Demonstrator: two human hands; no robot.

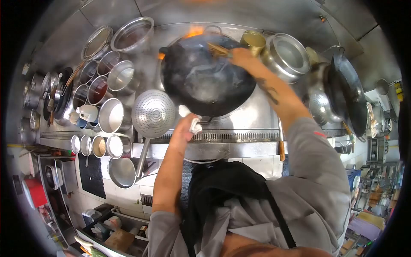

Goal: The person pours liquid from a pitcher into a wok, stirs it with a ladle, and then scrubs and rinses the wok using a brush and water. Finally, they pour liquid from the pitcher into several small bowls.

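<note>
A black wok [209,92] sits tilted over the burner, steaming, with some water pooled at its bottom. My left hand [186,126] is closed around a white cloth [195,127] at the wok's near rim, by its handle. Across the wok, my right hand [242,58] grips a bamboo wok brush [218,49], whose bristles lie over the far inner wall. Orange flame [195,31] rises behind the far rim. Left of the wok rests a perforated strainer [153,112] with a long metal handle.
Several metal pots of seasonings and a white pot [112,115] crowd the left. A tin can [253,41] and stacked metal basins [290,53] stand at the back right. Another large wok [349,94] leans farther right. A wooden-handled utensil [281,147] overlaps the front edge.
</note>
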